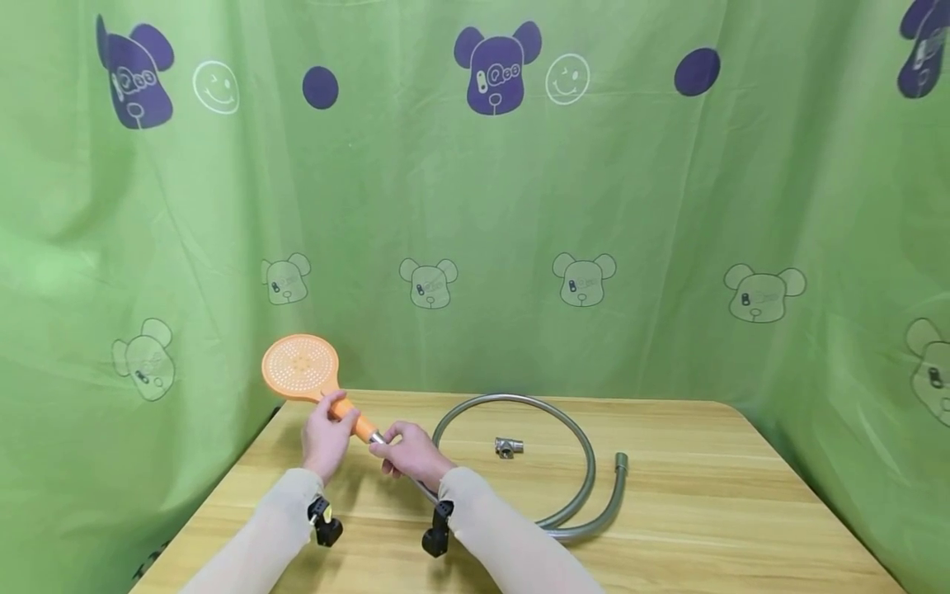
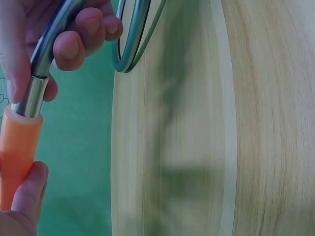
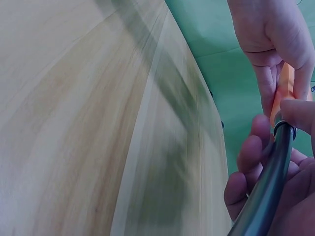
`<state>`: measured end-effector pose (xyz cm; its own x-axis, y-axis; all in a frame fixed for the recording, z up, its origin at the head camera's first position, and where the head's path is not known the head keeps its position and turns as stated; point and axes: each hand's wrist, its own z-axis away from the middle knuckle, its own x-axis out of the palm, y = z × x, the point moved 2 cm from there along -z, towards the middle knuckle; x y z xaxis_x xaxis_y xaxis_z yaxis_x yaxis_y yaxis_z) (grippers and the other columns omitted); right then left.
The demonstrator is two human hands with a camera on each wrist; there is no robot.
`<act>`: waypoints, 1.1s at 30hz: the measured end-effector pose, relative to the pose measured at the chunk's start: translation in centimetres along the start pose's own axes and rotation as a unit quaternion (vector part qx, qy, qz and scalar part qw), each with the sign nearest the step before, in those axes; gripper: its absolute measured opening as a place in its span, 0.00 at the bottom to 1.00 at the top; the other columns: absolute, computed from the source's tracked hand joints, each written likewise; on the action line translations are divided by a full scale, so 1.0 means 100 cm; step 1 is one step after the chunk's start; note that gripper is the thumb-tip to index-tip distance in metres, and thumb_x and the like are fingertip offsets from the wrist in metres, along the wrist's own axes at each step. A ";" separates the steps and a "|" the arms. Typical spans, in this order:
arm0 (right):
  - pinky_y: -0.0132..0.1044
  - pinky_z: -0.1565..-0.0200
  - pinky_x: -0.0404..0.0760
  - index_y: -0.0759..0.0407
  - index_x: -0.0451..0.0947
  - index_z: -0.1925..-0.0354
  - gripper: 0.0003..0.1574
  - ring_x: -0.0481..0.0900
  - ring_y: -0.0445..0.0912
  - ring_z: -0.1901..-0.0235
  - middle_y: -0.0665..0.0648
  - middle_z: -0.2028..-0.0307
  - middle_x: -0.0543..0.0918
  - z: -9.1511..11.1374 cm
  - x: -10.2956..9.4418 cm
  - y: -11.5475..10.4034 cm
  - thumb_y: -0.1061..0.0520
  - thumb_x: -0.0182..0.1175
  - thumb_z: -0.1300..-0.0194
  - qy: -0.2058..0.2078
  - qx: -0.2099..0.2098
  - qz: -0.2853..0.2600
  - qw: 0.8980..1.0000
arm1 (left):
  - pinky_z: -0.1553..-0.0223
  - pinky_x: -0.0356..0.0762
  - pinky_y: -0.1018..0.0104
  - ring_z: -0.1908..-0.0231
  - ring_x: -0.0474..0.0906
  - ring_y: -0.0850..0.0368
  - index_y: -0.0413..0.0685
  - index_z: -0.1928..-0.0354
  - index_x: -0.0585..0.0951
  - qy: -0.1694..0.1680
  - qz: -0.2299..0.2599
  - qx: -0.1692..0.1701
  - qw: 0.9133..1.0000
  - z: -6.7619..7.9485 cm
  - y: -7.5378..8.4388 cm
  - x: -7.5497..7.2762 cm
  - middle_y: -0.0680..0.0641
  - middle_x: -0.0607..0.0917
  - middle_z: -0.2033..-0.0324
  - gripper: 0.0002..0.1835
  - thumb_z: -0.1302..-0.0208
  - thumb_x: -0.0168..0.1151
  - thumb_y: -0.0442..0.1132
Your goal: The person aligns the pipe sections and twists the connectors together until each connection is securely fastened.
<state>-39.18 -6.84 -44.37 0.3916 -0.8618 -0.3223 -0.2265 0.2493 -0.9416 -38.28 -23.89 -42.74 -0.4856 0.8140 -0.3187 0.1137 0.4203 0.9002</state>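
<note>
An orange shower head with a round, perforated face is held above the table's left side. My left hand grips its orange handle. At the handle's lower end, my right hand pinches the silver metal connector of a grey shower hose between thumb and fingers. The connector meets the end of the handle; whether it is threaded in, I cannot tell. From the right hand the hose runs down and loops across the table. Its other end points up at the right.
A small metal valve fitting lies inside the hose loop on the wooden table. Green curtains with bear prints hang behind the table and at both sides. Each wrist wears a small black camera.
</note>
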 end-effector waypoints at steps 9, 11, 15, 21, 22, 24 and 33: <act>0.33 0.80 0.71 0.58 0.76 0.64 0.14 0.73 0.44 0.84 0.54 0.82 0.81 0.003 0.000 0.003 0.51 0.68 0.35 -0.008 0.007 0.015 1.000 | 0.61 0.80 0.69 0.58 0.84 0.48 0.48 0.32 0.74 0.009 -0.013 -0.003 1.000 0.003 -0.001 0.002 0.34 0.83 0.49 0.28 0.34 0.67 0.40; 0.32 0.80 0.70 0.58 0.76 0.63 0.14 0.74 0.45 0.83 0.54 0.81 0.82 0.003 0.000 0.004 0.51 0.68 0.35 -0.005 0.009 0.017 1.000 | 0.59 0.79 0.69 0.57 0.83 0.47 0.48 0.32 0.74 0.012 -0.019 -0.003 1.000 0.004 0.000 0.002 0.34 0.83 0.49 0.29 0.35 0.67 0.41; 0.32 0.79 0.70 0.58 0.77 0.62 0.15 0.77 0.48 0.79 0.55 0.79 0.82 0.002 -0.002 0.004 0.50 0.69 0.36 0.006 0.008 0.019 1.000 | 0.59 0.77 0.68 0.55 0.82 0.45 0.48 0.33 0.74 0.013 -0.026 -0.008 1.000 0.004 0.000 0.001 0.35 0.83 0.48 0.29 0.35 0.68 0.41; 0.32 0.76 0.71 0.59 0.78 0.62 0.18 0.74 0.43 0.78 0.51 0.77 0.79 0.003 -0.008 0.003 0.46 0.68 0.37 0.014 -0.015 0.041 0.999 | 0.57 0.78 0.66 0.52 0.81 0.44 0.47 0.33 0.74 0.013 -0.026 -0.010 1.000 0.004 0.000 0.001 0.34 0.83 0.47 0.29 0.36 0.68 0.42; 0.32 0.76 0.72 0.59 0.78 0.62 0.18 0.73 0.42 0.78 0.50 0.77 0.78 0.003 -0.010 0.003 0.46 0.68 0.37 0.014 -0.017 0.046 0.999 | 0.56 0.78 0.66 0.51 0.81 0.44 0.47 0.33 0.75 0.014 -0.027 -0.009 1.000 0.004 0.000 0.002 0.35 0.83 0.47 0.29 0.36 0.68 0.42; 0.32 0.77 0.73 0.58 0.78 0.62 0.19 0.73 0.41 0.79 0.50 0.77 0.77 0.004 -0.012 0.004 0.44 0.68 0.37 0.014 -0.020 0.058 0.998 | 0.54 0.76 0.65 0.50 0.80 0.44 0.47 0.34 0.75 0.016 -0.030 -0.009 0.999 0.004 -0.001 0.002 0.35 0.83 0.46 0.29 0.37 0.68 0.42; 0.32 0.71 0.74 0.55 0.80 0.61 0.18 0.76 0.42 0.73 0.50 0.72 0.80 0.010 -0.024 0.002 0.42 0.67 0.35 0.020 -0.010 0.091 0.996 | 0.46 0.79 0.53 0.46 0.79 0.41 0.47 0.33 0.74 0.005 -0.014 -0.025 1.000 0.003 -0.005 0.004 0.33 0.80 0.42 0.29 0.36 0.66 0.40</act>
<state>-39.30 -4.29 -43.93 0.3057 -0.8203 -0.4834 -0.3092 0.3947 -0.8652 -38.29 -23.68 -43.43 -0.4966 0.7982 -0.3410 0.0570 0.4220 0.9048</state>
